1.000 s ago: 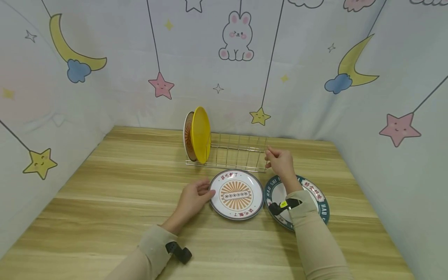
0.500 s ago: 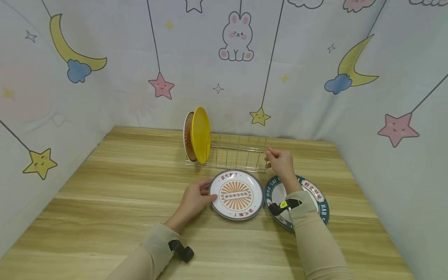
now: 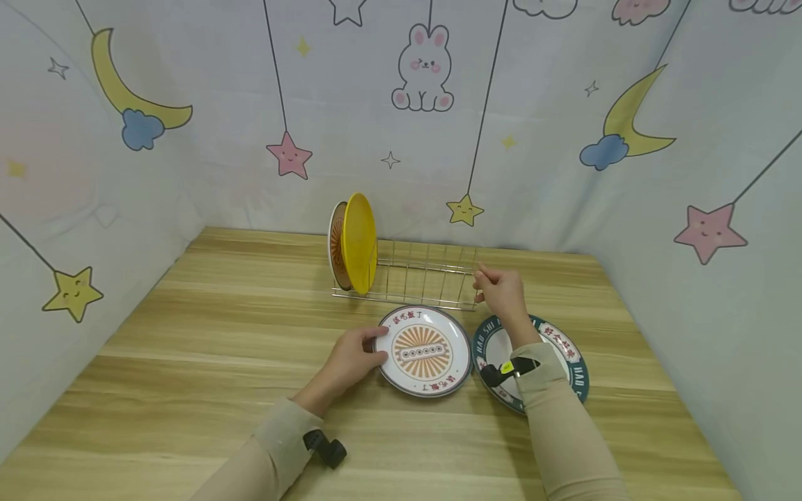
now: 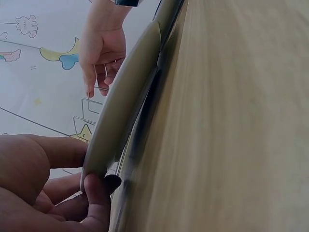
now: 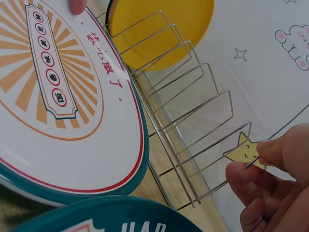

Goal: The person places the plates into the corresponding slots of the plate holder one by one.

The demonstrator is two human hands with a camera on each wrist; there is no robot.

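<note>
My left hand (image 3: 347, 362) grips the left rim of a white plate (image 3: 422, 383) with an orange sunburst print. From the left wrist view, the plate's pale underside (image 4: 125, 101) shows, its gripped edge raised off the wooden table. My right hand (image 3: 504, 296) pinches the end wire of a metal dish rack (image 3: 426, 285) between thumb and forefinger, plain in the right wrist view at the rack wire (image 5: 217, 186). Below the right forearm lies a larger teal-rimmed plate (image 3: 579, 369), partly hidden by the sleeve.
At the rack's left end stand a yellow plate (image 3: 362, 243) and a white-rimmed plate with a brown face (image 3: 337, 243), both upright. A printed curtain (image 3: 388, 125) hangs behind and along the sides of the wooden table (image 3: 207, 334).
My left hand has moved from touching the white plate's left edge to gripping it. The plate has turned slightly clockwise. My right hand has stayed at the rack's end.
</note>
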